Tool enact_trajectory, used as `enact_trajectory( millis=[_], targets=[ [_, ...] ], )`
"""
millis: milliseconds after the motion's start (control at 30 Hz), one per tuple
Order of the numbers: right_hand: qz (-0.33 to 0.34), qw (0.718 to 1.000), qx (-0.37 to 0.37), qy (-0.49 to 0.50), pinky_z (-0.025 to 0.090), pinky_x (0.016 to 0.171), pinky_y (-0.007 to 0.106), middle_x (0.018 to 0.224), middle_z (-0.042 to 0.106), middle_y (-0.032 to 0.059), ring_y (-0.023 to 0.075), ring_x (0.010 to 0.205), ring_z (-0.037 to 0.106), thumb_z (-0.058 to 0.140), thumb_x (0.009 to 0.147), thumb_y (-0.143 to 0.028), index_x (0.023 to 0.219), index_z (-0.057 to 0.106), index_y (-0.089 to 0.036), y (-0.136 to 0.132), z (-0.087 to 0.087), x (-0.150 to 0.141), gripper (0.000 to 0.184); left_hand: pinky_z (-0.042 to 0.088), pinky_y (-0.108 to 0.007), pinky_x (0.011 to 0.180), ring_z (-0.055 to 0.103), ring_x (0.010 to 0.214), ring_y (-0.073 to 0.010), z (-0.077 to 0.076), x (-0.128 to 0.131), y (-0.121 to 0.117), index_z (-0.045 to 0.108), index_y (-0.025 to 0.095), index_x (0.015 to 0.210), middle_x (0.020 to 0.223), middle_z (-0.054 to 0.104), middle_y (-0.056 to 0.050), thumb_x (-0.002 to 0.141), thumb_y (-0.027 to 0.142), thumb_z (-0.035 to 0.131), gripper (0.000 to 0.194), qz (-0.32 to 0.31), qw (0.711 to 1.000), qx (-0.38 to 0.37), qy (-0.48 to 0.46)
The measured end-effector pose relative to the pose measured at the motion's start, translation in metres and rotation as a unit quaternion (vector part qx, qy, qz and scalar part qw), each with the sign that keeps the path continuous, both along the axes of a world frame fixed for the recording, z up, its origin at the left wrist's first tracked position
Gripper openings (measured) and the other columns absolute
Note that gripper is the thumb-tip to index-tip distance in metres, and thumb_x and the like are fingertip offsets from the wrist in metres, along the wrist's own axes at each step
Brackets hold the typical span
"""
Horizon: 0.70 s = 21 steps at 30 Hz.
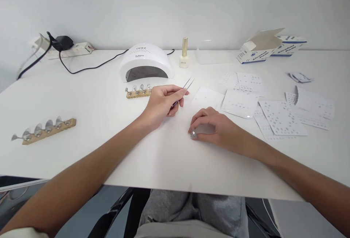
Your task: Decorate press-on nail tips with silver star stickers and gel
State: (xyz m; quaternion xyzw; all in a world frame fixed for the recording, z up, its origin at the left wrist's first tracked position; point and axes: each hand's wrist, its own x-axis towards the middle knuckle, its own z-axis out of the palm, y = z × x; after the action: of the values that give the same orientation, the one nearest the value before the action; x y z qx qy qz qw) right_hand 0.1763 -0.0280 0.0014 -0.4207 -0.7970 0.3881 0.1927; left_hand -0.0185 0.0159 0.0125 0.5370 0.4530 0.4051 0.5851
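Note:
My left hand (166,101) is closed round a pair of tweezers (188,83), whose two thin tips point up and to the right, slightly apart. Between the thumb and fingers of my right hand (213,125) is a small silvery nail tip (193,133) with a white star on it. It is held low over the table, to the right of and nearer than the tweezers. Just beyond my right hand lie white sticker sheets (240,103) with rows of small marks. A wooden nail stand (133,92) with several clear and silvery tips is partly hidden behind my left hand.
A white nail lamp (147,58) and a nail polish bottle (184,53) stand toward the wall. At left is another wooden stand (49,131) with grey tips. A power strip (73,50), cables, alcohol pad boxes (258,48) and a clear tray (216,56) line the back.

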Motion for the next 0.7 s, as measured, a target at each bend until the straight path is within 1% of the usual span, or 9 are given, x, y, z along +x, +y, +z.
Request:
enact_trajectory(
  millis=[100,200,300,400,500,600,700],
  targets=[
    [-0.003,1.0,0.006,0.016,0.042,0.089,0.037,0.098,0.067,-0.0014,0.0189,0.098,0.053,0.07,0.078,-0.023,0.08,0.072,-0.027,0.002,-0.002,0.001,0.005,0.022,-0.02,0.038,0.035,0.037,-0.0017,0.0,0.0,-0.001,0.065,0.013,0.084,0.064,0.054,0.0,0.083,0.03,0.061,0.018,0.002,1.0,0.003,0.001],
    [-0.022,0.999,0.006,0.041,0.043,0.089,0.037,0.096,0.069,-0.002,0.019,0.098,0.055,0.069,0.077,-0.024,0.079,0.071,-0.027,0.004,-0.005,0.001,0.005,0.022,-0.02,0.037,0.036,0.037,-0.0022,0.0,0.001,-0.001,0.065,0.013,0.085,0.065,0.054,-0.001,0.084,0.031,0.061,0.019,0.003,1.0,0.006,0.004],
    [-0.072,0.995,0.001,0.076,0.045,0.086,0.036,0.095,0.07,-0.0023,0.0184,0.095,0.059,0.07,0.077,-0.025,0.082,0.072,-0.027,0.007,-0.003,0.003,0.006,0.022,-0.021,0.037,0.036,0.037,-0.0025,0.001,0.001,-0.002,0.065,0.013,0.085,0.064,0.054,0.0,0.084,0.032,0.061,0.019,0.007,1.0,0.009,0.009],
    [-0.14,0.985,0.009,0.102,0.046,0.078,0.034,0.091,0.072,-0.0012,0.0174,0.086,0.062,0.069,0.079,-0.03,0.083,0.072,-0.026,0.011,0.003,0.007,0.007,0.023,-0.021,0.038,0.036,0.037,-0.0028,0.002,0.002,-0.004,0.065,0.014,0.085,0.063,0.054,0.0,0.084,0.033,0.061,0.02,0.014,1.0,0.015,0.01],
    [-0.176,0.972,0.022,0.153,0.046,0.07,0.031,0.088,0.072,0.0007,0.0161,0.079,0.062,0.069,0.079,-0.031,0.08,0.071,-0.023,0.018,0.006,0.012,0.009,0.025,-0.022,0.038,0.035,0.036,-0.0026,0.002,0.004,-0.005,0.065,0.015,0.084,0.062,0.052,0.001,0.084,0.035,0.061,0.021,0.02,0.999,0.026,0.013],
    [-0.207,0.959,0.027,0.19,0.047,0.066,0.03,0.086,0.072,0.0019,0.0146,0.073,0.061,0.071,0.076,-0.029,0.077,0.069,-0.021,0.027,0.0,0.015,0.009,0.024,-0.021,0.038,0.035,0.036,-0.0027,0.0,0.008,-0.008,0.066,0.016,0.085,0.06,0.052,0.002,0.084,0.036,0.06,0.021,0.034,0.997,0.06,0.043],
    [-0.237,0.95,0.037,0.199,0.047,0.065,0.03,0.085,0.071,0.0027,0.0147,0.071,0.061,0.071,0.075,-0.027,0.077,0.069,-0.02,0.034,-0.009,0.018,0.008,0.025,-0.02,0.038,0.036,0.039,-0.0035,-0.004,0.013,-0.014,0.065,0.017,0.086,0.058,0.053,0.003,0.083,0.034,0.062,0.017,0.074,0.985,0.125,0.092]
  ],
)
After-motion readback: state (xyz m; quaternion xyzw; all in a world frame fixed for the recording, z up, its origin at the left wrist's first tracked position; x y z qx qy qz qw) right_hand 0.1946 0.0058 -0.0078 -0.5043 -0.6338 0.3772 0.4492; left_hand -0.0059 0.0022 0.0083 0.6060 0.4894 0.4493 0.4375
